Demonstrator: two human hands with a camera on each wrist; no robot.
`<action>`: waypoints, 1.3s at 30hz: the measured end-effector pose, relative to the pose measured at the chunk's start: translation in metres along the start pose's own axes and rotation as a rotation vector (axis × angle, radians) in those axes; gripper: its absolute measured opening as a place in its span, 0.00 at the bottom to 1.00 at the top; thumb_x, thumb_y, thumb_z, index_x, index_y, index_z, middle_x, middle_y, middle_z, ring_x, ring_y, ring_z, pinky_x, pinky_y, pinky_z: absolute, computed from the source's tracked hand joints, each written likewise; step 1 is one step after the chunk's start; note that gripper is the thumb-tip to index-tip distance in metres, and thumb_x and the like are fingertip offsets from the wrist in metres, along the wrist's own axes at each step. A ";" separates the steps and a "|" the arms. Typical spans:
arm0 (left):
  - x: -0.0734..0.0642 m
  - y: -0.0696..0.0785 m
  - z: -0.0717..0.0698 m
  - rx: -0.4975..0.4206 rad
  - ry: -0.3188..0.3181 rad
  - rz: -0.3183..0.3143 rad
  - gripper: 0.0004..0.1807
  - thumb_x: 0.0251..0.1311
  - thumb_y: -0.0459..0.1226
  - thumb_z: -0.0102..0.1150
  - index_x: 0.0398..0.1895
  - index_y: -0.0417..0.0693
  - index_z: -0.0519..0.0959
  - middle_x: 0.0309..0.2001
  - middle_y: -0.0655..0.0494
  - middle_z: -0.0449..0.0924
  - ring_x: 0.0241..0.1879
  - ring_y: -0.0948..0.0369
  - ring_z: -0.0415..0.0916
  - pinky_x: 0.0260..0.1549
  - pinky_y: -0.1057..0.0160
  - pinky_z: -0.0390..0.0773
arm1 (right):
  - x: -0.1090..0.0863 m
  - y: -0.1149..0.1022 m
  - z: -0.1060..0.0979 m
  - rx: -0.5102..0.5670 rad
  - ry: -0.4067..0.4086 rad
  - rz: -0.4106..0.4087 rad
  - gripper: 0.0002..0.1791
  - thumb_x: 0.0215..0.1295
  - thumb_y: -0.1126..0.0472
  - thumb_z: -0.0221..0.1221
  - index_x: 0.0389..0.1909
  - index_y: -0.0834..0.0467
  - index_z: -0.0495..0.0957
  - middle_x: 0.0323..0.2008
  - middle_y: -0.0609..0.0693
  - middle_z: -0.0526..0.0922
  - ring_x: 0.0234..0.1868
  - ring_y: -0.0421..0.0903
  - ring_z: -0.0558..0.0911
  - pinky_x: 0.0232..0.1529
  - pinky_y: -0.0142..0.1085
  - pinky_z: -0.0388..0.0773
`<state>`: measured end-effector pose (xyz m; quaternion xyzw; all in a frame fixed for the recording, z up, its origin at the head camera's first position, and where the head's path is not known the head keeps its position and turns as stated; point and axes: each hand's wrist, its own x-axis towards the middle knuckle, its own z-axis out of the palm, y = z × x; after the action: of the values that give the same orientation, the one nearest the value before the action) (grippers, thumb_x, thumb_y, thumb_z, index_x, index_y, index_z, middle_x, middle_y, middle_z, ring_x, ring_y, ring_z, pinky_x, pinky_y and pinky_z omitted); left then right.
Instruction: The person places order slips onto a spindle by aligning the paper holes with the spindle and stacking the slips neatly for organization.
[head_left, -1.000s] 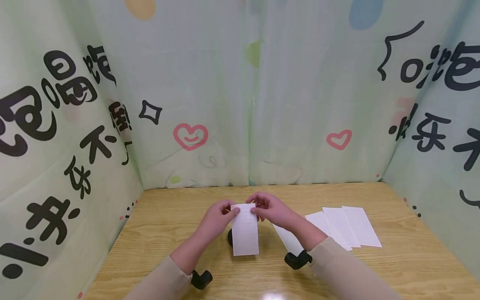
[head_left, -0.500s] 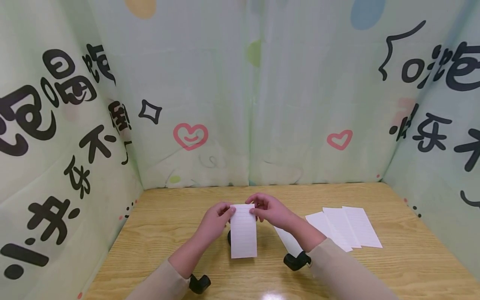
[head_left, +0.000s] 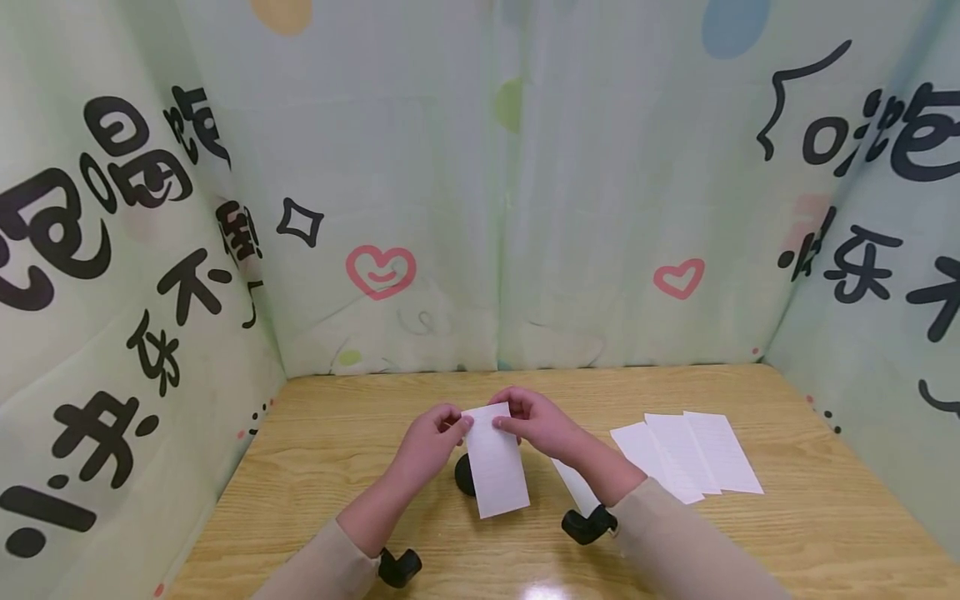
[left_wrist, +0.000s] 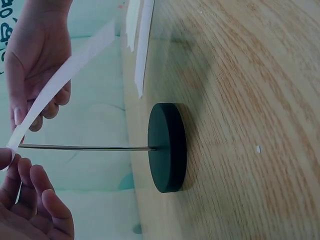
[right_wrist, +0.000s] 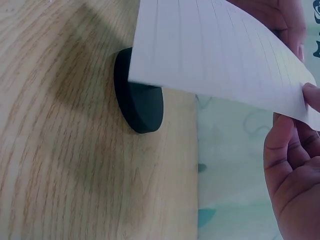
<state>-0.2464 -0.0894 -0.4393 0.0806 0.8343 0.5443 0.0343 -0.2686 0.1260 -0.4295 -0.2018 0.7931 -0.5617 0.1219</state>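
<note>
A white lined paper slip (head_left: 497, 467) hangs tilted from both hands, its lower end toward the right. My left hand (head_left: 431, 437) pinches its top left corner, thumb in front. The right hand (head_left: 536, 421) holds the top right edge, with its thumb on the front face and its fingers behind. Behind the paper stands a note holder with a round black base (left_wrist: 167, 147) and a thin upright metal rod (left_wrist: 85, 147). The rod's top ends at the paper's upper edge, between the hands, where the fingers hide it.
Several white lined paper sheets (head_left: 723, 454) lie overlapping on the wooden table (head_left: 330, 433) at the right, another partly under the right forearm. A tiny white scrap (left_wrist: 258, 149) lies near the base. A printed curtain (head_left: 600, 208) surrounds the table's back and sides.
The paper has turned from hanging straight to a slant, its bottom swinging right. More of the black base shows at its left. The right thumb has shifted slightly left; the left hand barely moves.
</note>
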 end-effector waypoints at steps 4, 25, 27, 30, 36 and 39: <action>0.000 0.000 0.000 0.005 0.002 -0.005 0.13 0.68 0.48 0.58 0.40 0.48 0.79 0.37 0.55 0.79 0.38 0.56 0.76 0.34 0.60 0.73 | 0.001 0.001 0.001 -0.012 0.009 0.004 0.14 0.71 0.61 0.59 0.53 0.62 0.75 0.41 0.54 0.82 0.36 0.47 0.79 0.37 0.46 0.78; -0.003 -0.007 -0.003 0.141 -0.015 -0.032 0.11 0.67 0.47 0.60 0.38 0.49 0.80 0.36 0.56 0.79 0.36 0.58 0.74 0.32 0.60 0.73 | 0.002 0.005 0.007 -0.081 0.006 0.042 0.09 0.72 0.61 0.57 0.47 0.62 0.77 0.32 0.51 0.80 0.30 0.47 0.76 0.35 0.47 0.77; -0.002 -0.008 -0.002 0.159 -0.010 -0.032 0.11 0.67 0.47 0.61 0.37 0.49 0.80 0.38 0.56 0.79 0.37 0.57 0.74 0.32 0.60 0.74 | 0.003 0.006 0.007 -0.100 0.026 0.054 0.07 0.72 0.61 0.57 0.44 0.61 0.78 0.31 0.50 0.80 0.30 0.47 0.76 0.36 0.48 0.78; -0.002 -0.010 -0.001 0.166 -0.004 -0.039 0.10 0.66 0.46 0.62 0.37 0.50 0.79 0.40 0.56 0.78 0.38 0.57 0.73 0.32 0.60 0.74 | 0.004 0.008 0.008 -0.116 0.043 0.065 0.06 0.71 0.61 0.59 0.41 0.60 0.79 0.29 0.49 0.80 0.30 0.46 0.77 0.37 0.50 0.78; -0.002 -0.014 0.002 0.152 -0.014 -0.034 0.08 0.65 0.43 0.63 0.37 0.49 0.78 0.38 0.56 0.77 0.37 0.57 0.72 0.31 0.60 0.73 | 0.005 0.013 0.008 -0.160 0.057 0.082 0.06 0.68 0.60 0.62 0.38 0.59 0.80 0.27 0.48 0.78 0.29 0.49 0.78 0.35 0.47 0.77; -0.003 -0.016 0.003 0.167 -0.030 -0.042 0.08 0.65 0.42 0.63 0.36 0.49 0.78 0.36 0.56 0.77 0.36 0.57 0.71 0.30 0.60 0.72 | 0.005 0.015 0.009 -0.171 0.050 0.090 0.05 0.67 0.60 0.63 0.37 0.59 0.79 0.26 0.48 0.77 0.31 0.54 0.79 0.32 0.41 0.76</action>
<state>-0.2444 -0.0932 -0.4552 0.0737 0.8777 0.4707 0.0514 -0.2723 0.1206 -0.4469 -0.1617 0.8491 -0.4909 0.1094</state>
